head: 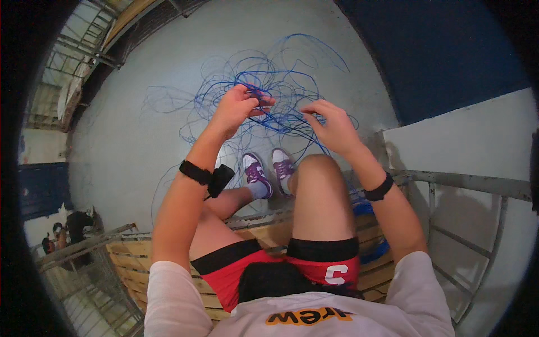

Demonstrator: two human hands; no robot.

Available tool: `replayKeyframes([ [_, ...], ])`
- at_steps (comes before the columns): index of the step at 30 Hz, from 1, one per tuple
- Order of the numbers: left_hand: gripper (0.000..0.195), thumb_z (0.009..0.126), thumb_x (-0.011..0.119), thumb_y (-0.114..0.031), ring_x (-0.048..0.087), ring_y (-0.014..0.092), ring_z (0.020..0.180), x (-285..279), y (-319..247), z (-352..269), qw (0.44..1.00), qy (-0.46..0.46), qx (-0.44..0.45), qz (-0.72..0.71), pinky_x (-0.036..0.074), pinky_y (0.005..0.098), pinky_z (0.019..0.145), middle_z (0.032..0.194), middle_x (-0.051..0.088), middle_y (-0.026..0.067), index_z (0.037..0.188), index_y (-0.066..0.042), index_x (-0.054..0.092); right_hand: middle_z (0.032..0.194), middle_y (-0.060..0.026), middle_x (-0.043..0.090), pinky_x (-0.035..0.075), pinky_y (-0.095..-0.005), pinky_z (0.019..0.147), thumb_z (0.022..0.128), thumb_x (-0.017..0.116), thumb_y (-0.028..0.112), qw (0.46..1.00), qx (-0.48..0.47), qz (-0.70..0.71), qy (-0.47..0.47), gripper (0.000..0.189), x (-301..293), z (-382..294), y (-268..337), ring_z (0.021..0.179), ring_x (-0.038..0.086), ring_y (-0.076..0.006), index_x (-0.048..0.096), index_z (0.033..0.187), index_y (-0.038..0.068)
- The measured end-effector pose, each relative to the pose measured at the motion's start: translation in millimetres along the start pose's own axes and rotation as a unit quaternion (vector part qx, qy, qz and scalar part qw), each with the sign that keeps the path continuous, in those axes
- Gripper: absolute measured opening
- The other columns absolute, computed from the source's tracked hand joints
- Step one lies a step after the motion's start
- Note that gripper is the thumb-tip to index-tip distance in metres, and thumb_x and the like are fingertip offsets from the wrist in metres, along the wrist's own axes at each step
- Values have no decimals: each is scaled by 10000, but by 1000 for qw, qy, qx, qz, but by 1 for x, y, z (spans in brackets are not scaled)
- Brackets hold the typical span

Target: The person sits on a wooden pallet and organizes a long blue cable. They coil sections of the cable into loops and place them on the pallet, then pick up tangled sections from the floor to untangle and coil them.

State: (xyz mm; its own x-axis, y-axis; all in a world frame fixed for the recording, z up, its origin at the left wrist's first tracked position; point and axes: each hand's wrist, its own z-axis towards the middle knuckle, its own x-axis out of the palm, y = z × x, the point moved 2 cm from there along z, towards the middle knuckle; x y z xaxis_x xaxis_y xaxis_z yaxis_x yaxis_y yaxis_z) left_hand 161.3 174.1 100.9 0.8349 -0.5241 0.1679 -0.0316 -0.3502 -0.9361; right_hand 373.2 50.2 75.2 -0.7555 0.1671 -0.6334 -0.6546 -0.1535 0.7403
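Note:
My left hand (244, 103) is raised in front of me, its fingers curled around several strands of a tangled blue cable or wire (294, 73). To its right, my right hand (326, 122) has thumb and forefinger nearly together, close to the strands; whether it pinches one cannot be told. Loops of the blue strands spread over the grey floor (168, 126) beneath and beyond both hands, and some run down past my right knee. A blue coil (372, 250) lies on the slatted wooden bench beside my right thigh, partly hidden by my leg and arm.
I sit on the slatted wooden bench (130, 257), which has a metal frame. A metal railing (463, 182) stands at the right near a white and dark blue wall (454, 54). Metal racks (84, 50) are at the upper left. My shoes (257, 172) rest on the floor near the loops.

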Motion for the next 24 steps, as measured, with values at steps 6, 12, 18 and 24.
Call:
replayKeyframes([
  [6, 235, 795, 626, -74, 634, 141, 732, 3, -14, -2, 905, 13, 97, 415, 510, 286, 690, 848, 674, 96, 1008, 24, 616, 804, -90, 698, 511, -293, 718, 820, 731, 181, 973, 112, 189, 75, 321, 38, 34, 33, 767, 648, -142, 674, 1047, -39],
  [12, 158, 800, 639, -93, 600, 158, 604, 16, -29, -20, 851, -8, 234, 469, 477, 301, 587, 733, 663, 109, 916, 12, 657, 718, -93, 597, 440, -334, 598, 798, 753, 294, 983, 79, 162, -28, 310, 40, 37, 31, 637, 559, -203, 708, 898, 4],
  [18, 150, 795, 638, -130, 644, 238, 624, 23, -32, -19, 871, -23, 118, 475, 505, 332, 609, 734, 665, 154, 883, -19, 687, 736, -104, 574, 414, -327, 583, 808, 733, 277, 981, 43, 149, -117, 286, 36, 42, 25, 646, 547, -209, 687, 835, -5],
  [24, 130, 825, 587, -82, 616, 163, 714, 16, -5, -14, 928, -14, 169, 330, 500, 282, 657, 777, 651, 77, 873, 25, 641, 738, -129, 622, 434, -352, 587, 858, 669, 258, 979, 87, 172, -64, 265, 28, 49, 25, 628, 572, -236, 657, 856, -7],
])
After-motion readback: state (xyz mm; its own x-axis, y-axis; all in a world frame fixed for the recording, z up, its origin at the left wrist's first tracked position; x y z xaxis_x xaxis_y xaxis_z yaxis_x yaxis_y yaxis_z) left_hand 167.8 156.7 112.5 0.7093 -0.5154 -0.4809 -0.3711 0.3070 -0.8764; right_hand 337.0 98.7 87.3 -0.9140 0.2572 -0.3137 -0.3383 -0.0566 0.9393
